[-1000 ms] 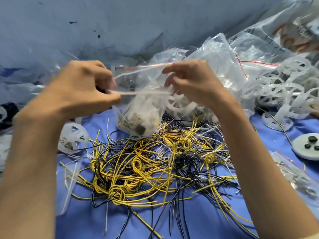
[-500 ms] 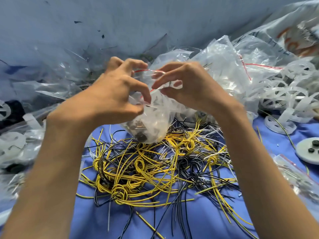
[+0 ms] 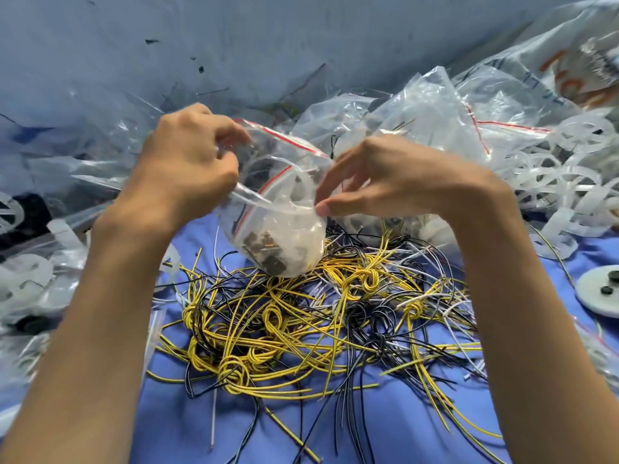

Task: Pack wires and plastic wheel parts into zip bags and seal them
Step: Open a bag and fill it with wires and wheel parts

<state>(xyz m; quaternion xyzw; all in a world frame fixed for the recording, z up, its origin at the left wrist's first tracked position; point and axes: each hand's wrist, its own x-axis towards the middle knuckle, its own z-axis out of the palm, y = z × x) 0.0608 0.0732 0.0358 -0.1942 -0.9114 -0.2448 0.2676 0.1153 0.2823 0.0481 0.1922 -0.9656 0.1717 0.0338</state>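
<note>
A smooth blue cloth (image 3: 385, 430) is spread underneath. Crinkled clear plastic bags (image 3: 435, 122) are heaped at the rear right. A knotted tangle of thin yellow, black and white wires (image 3: 301, 323) lies at the centre. White spoked plastic wheel parts (image 3: 552, 182) are piled at the right. A clear zip bag (image 3: 284, 236) with a red seal stripe is held mouth-open above the wires. Its left rim is pinched by the curled left hand (image 3: 187, 169) and its right rim by the right hand (image 3: 395, 182). Whether its bottom touches the wires cannot be told. A white disc (image 3: 599, 293) lies at the right edge. Small dark pieces (image 3: 264, 252) sit in the bag's bottom.
</note>
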